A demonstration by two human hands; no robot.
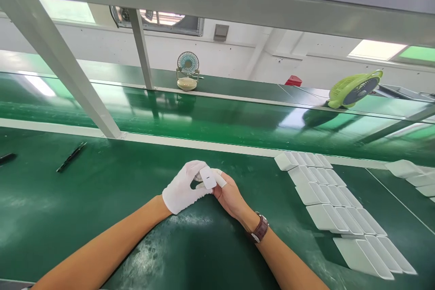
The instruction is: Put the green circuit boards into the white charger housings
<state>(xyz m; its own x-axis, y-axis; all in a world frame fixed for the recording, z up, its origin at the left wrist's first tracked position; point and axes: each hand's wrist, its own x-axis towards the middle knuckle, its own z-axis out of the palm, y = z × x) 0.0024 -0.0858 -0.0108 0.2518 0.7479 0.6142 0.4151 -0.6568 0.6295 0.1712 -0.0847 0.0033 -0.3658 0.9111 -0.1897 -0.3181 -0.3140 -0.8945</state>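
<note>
Over the green tabletop, a small white rounded plastic piece with a short dark slot in its face is held up between both hands. My left hand, in a white glove, pinches its left side with thumb and fingers. At its right side my right hand also has closed fingers on it. That hand is bare apart from white covers on its fingertips, and a brown watch sits on the wrist. The back of the piece and some fingertips are hidden.
Rows of white open box-like shells stand at the right, with more at the far right edge. A black pen-like tool lies at the left. Beyond the metal post are a small fan and a green fan.
</note>
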